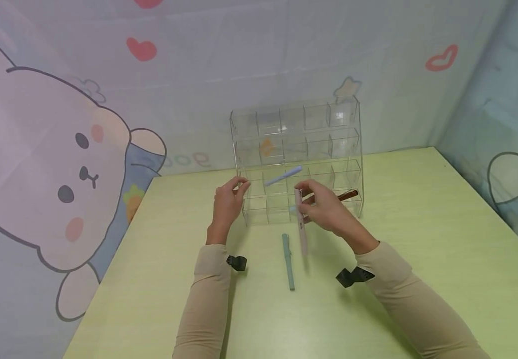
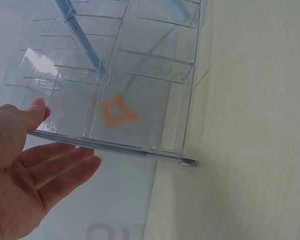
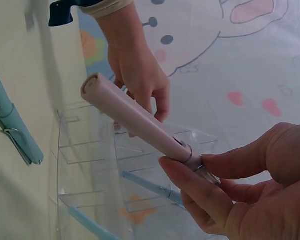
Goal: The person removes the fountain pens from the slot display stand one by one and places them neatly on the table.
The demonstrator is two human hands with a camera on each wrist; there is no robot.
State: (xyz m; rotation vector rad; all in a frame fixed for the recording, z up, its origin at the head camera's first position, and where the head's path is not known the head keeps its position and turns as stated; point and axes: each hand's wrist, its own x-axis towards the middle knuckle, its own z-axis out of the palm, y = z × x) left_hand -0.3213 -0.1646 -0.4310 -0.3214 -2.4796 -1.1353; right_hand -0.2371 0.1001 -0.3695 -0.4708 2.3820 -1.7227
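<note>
Pale backdrop cloth along the far side, printed with a large cartoon animal at left and red hearts. Yellow-green tabletop in front of it. Clear rack at the tabletop's far middle: four stepped rows, each split by dividers. Two tan sleeves reach in from the near side. Hands well apart from each other. Left hand at the rack's left side, thumb and fingers on either face of the side panel, gripping it. Right hand in front of the rack, right of centre, clamped on a pale pink pen; clip end between thumb and fingers, other end directed to the near side. Green pen lies on the tabletop, near and just left of the pink one. Lavender-blue pen slants in the second row from the bottom, left of centre. Brown pen at the rack's lower right, partly hidden by the right hand. Light blue pen in the bottom row, only partly visible.
</note>
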